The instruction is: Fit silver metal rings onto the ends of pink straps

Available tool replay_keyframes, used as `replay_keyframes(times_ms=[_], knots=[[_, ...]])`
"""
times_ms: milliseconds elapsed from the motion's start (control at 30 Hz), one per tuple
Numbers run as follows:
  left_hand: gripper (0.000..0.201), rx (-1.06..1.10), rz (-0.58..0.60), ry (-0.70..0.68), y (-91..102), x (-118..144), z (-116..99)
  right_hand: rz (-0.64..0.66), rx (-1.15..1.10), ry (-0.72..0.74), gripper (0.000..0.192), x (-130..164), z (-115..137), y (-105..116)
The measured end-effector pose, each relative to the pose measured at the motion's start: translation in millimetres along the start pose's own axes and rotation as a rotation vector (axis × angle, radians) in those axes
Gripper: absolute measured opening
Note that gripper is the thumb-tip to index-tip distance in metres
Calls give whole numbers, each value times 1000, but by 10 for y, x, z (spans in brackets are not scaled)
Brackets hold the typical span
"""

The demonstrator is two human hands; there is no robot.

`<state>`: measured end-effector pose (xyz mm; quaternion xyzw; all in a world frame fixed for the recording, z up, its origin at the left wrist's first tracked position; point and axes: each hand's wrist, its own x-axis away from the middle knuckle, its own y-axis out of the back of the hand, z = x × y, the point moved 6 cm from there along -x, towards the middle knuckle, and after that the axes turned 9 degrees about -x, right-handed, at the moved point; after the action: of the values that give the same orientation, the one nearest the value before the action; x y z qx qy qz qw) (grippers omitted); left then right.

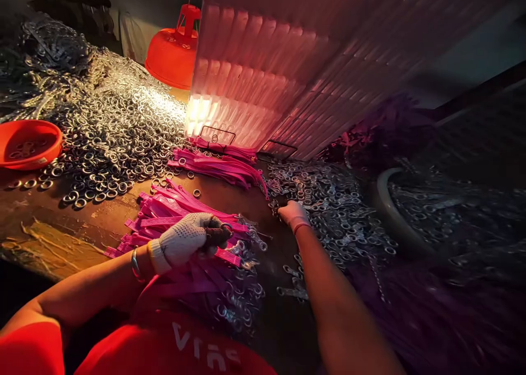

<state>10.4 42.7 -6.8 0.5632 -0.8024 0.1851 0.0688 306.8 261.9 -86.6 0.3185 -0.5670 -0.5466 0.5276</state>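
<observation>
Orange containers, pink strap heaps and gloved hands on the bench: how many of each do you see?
Orange containers: 2, a shallow orange bowl and an orange funnel-shaped hopper
Pink strap heaps: 2, near heap and far heap
Gloved hands: 2, left hand and right hand
Total: 6

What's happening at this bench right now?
A person in knit gloves works at a bench. The left hand grips a metal ring fitting over a pile of pink straps. The right hand reaches into a heap of metal rings. More rings and an orange bowl lie left.
</observation>
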Motion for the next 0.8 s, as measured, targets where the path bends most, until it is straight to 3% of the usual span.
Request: replay_keyframes(times_ms=[233, 433, 533, 600, 667, 733, 800], knots=[[31, -19, 15, -2, -59, -25, 10, -35, -22, 25, 35, 94, 20, -43], [32, 18, 1, -19, -34, 1, 7, -111, -186, 50, 38, 341, 211, 239], [32, -8, -28, -34, -11, -12, 3, -90, -360, 180, 40, 843, 381, 388], [32, -24, -51, -45, -9, -35, -4, -17, -662, 420, 38, 1371, 580, 441], [32, -17, -59, -63, -25, -54, -28, 137, -888, 609, 41, 1920, 780, 426], [33, -24, -48, -84, -53, -59, -67, 187, -897, 724, 39, 2335, 940, 402], [32, -76, -30, -104, -70, -47, -114, 122, -850, 778, 29, 2546, 1029, 399]])
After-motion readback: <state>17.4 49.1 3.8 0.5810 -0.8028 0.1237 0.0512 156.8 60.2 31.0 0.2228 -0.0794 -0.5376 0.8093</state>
